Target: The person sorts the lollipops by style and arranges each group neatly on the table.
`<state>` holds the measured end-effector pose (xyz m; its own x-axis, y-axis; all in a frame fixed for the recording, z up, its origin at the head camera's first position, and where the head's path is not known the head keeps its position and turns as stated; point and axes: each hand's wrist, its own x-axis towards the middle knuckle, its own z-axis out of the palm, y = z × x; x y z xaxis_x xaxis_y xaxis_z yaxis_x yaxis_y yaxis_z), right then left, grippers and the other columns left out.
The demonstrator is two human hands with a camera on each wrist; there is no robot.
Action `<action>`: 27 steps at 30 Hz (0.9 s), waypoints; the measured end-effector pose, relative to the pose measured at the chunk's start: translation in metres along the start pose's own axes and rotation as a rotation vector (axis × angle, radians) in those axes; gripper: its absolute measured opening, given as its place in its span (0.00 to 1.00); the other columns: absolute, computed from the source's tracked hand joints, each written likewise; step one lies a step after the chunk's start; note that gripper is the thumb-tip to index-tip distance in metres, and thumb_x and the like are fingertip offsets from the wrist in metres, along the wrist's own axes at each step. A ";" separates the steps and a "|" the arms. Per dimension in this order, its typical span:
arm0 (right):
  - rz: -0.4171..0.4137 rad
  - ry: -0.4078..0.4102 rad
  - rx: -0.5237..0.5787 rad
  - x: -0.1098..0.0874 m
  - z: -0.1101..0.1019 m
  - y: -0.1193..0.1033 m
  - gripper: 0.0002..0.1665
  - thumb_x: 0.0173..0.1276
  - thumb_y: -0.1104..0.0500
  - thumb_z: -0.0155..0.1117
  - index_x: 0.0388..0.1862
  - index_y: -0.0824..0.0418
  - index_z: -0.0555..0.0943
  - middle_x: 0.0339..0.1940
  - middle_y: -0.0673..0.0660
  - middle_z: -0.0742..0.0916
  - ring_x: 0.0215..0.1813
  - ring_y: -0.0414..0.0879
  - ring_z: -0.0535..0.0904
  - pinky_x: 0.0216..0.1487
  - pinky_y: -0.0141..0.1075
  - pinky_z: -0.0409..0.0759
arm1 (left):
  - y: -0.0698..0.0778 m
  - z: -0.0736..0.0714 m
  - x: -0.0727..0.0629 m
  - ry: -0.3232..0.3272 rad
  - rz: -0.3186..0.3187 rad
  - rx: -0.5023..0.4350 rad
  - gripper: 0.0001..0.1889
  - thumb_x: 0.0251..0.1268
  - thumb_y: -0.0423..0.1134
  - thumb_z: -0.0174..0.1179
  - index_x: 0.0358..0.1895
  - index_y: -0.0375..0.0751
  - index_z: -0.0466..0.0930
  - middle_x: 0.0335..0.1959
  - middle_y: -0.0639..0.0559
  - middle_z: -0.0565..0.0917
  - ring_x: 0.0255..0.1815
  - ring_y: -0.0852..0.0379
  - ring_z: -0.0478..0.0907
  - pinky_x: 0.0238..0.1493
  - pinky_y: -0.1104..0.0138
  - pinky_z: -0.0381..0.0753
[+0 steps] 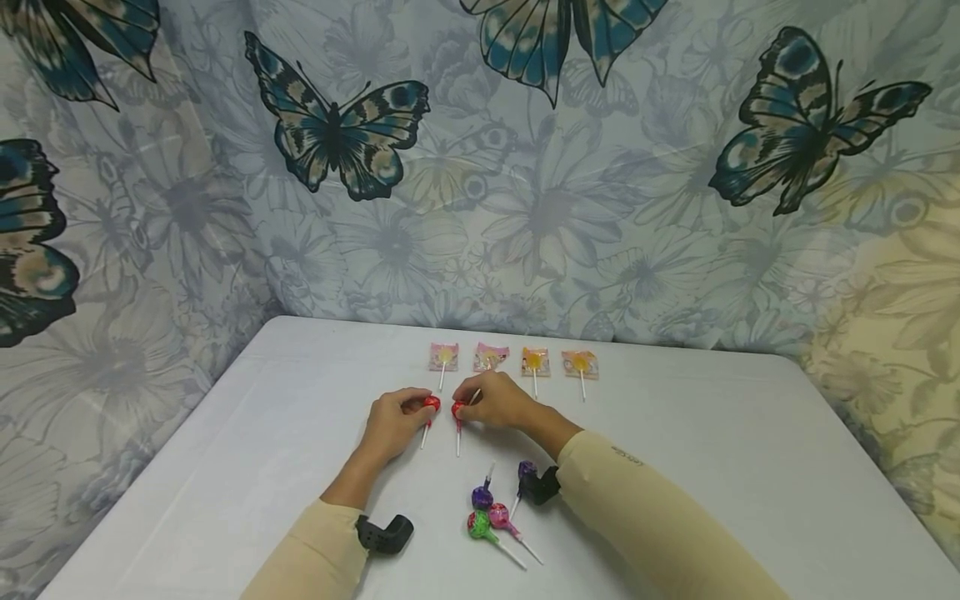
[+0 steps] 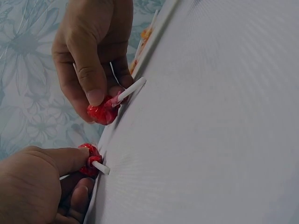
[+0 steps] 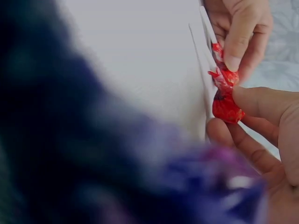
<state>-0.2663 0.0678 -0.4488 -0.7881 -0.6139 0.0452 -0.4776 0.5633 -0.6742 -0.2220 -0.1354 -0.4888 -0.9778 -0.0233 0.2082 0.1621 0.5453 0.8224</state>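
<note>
My left hand [image 1: 392,427] pinches a red-wrapped lollipop [image 1: 432,402] by its round head, the white stick pointing toward me. Just to the right, my right hand [image 1: 497,400] pinches a second red lollipop [image 1: 457,410] the same way. A small gap separates the two heads in the head view. In the left wrist view, the left hand's thumb presses its red lollipop [image 2: 88,169], and the other red lollipop [image 2: 103,113] sits in the right hand's fingertips. The right wrist view shows the right hand's red lollipop [image 3: 226,110] close up, its stick along the white tabletop.
Beyond the hands lie several flat lollipops in clear packets, pink [image 1: 444,357] and orange [image 1: 536,362], in a row. Nearer me are a purple lollipop [image 1: 482,498], a green one [image 1: 477,525], a pink one [image 1: 499,516], and another purple one [image 1: 527,470] beside the right wrist camera.
</note>
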 end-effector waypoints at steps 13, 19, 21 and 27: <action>0.045 0.012 -0.021 0.002 0.005 0.003 0.10 0.61 0.60 0.71 0.42 0.59 0.86 0.33 0.46 0.86 0.32 0.39 0.78 0.31 0.32 0.76 | 0.001 0.000 -0.001 0.000 0.008 0.004 0.12 0.56 0.34 0.70 0.45 0.38 0.86 0.25 0.55 0.78 0.27 0.58 0.73 0.29 0.65 0.73; 0.046 0.018 -0.019 0.002 0.006 0.003 0.11 0.61 0.60 0.71 0.43 0.60 0.86 0.33 0.46 0.86 0.32 0.39 0.78 0.31 0.32 0.77 | 0.003 -0.001 -0.001 -0.001 0.007 0.000 0.13 0.57 0.34 0.69 0.46 0.38 0.86 0.25 0.55 0.78 0.27 0.58 0.73 0.29 0.66 0.73; 0.049 0.021 -0.019 0.001 0.006 0.002 0.10 0.61 0.60 0.71 0.42 0.59 0.86 0.33 0.47 0.86 0.31 0.40 0.78 0.31 0.32 0.77 | 0.003 -0.001 -0.001 -0.003 0.008 -0.005 0.13 0.57 0.34 0.69 0.46 0.37 0.86 0.26 0.55 0.78 0.27 0.58 0.73 0.29 0.66 0.73; 0.045 0.018 -0.025 -0.002 0.002 0.001 0.14 0.61 0.59 0.70 0.46 0.61 0.85 0.34 0.49 0.86 0.34 0.41 0.79 0.32 0.32 0.78 | 0.004 -0.001 -0.002 -0.004 0.012 -0.002 0.13 0.57 0.33 0.69 0.45 0.37 0.86 0.26 0.55 0.78 0.27 0.58 0.72 0.29 0.66 0.73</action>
<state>-0.2642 0.0679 -0.4510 -0.8160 -0.5774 0.0285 -0.4505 0.6041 -0.6573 -0.2197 -0.1342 -0.4854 -0.9763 -0.0133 0.2162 0.1743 0.5442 0.8206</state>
